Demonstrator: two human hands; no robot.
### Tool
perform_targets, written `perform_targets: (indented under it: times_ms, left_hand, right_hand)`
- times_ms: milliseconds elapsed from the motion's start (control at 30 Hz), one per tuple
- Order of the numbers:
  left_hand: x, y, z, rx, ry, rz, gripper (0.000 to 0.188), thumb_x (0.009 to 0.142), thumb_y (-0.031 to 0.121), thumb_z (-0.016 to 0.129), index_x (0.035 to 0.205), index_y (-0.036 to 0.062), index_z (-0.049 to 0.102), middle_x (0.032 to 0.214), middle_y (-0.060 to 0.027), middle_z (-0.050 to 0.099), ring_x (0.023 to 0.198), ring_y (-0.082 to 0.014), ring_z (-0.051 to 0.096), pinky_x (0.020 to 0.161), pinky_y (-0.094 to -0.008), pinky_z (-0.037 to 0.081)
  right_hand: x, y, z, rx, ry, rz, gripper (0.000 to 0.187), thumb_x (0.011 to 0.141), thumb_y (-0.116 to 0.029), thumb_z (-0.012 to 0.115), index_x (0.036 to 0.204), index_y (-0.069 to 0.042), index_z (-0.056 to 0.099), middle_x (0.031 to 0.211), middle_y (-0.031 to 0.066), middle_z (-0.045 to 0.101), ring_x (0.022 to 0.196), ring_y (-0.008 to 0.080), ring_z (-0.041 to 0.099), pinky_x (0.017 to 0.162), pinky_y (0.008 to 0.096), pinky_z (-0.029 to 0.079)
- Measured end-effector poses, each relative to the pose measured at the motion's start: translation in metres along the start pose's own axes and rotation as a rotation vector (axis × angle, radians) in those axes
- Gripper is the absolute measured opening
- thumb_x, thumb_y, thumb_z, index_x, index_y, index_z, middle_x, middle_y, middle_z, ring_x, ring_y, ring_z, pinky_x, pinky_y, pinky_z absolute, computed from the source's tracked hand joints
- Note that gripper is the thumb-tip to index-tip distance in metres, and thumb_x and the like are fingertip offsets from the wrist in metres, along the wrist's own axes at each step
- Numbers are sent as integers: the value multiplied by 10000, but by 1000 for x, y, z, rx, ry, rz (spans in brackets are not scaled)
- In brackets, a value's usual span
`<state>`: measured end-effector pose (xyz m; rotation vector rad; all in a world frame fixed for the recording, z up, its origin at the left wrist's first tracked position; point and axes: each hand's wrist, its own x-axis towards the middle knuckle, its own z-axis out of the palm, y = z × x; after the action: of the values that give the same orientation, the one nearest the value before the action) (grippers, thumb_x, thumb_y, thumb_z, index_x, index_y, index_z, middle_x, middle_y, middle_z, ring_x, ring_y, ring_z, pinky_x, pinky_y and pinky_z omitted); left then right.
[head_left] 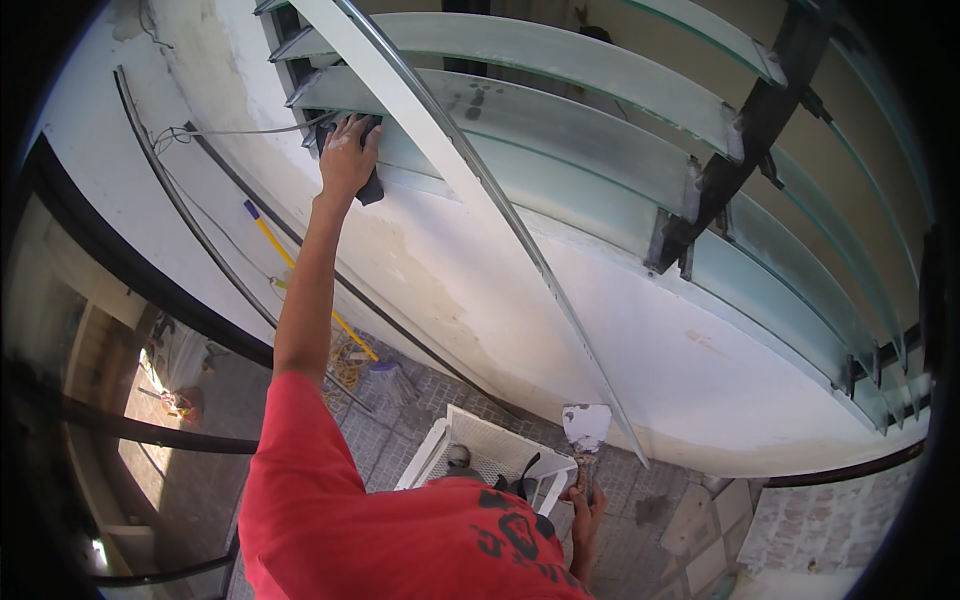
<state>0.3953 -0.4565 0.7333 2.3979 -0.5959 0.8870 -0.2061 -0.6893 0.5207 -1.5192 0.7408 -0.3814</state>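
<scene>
With my left arm stretched up and forward, my left hand (348, 160) presses a black cloth (371, 188) against the left end of the lower glass louvre slats (420, 150). The fingers are bent over the cloth, and part of it hangs below the palm. Low on the right, beside my red shirt, my right hand (588, 510) is closed around the handle of a putty knife (586, 428). Its broad blade points up and is smeared with white. The wall under the window is close to the blade in the picture; I cannot tell whether they touch.
A long pale metal bar (470, 190) slants across the window down toward the floor. Below me is a white mesh-topped stand (500, 440). A purple-headed broom (392, 380) with a yellow handle leans at the left. A loose wire (250, 131) runs to the window frame.
</scene>
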Motion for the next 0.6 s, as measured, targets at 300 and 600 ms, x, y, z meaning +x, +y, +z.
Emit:
perform_targets:
  times_ms: [300, 600]
  left_hand:
    - [-2, 7, 2, -133, -5, 84, 404, 973, 353, 545, 1248, 82, 663, 1398, -178, 562, 1353, -325, 473, 1149, -482, 323]
    - [-15, -2, -5, -82, 63, 124, 366, 979, 328, 542, 1203, 75, 680, 1305, -184, 628, 1271, -360, 550, 1090, -485, 398]
  right_hand:
    - [4, 4, -2, -28, -58, -10, 447, 976, -412, 587, 931, 25, 664, 709, 61, 655, 632, 106, 509, 590, 286, 370]
    - [-7, -1, -1, -108, -107, 6, 463, 991, -430, 557, 907, 12, 667, 645, 38, 623, 576, 77, 493, 541, 253, 325]
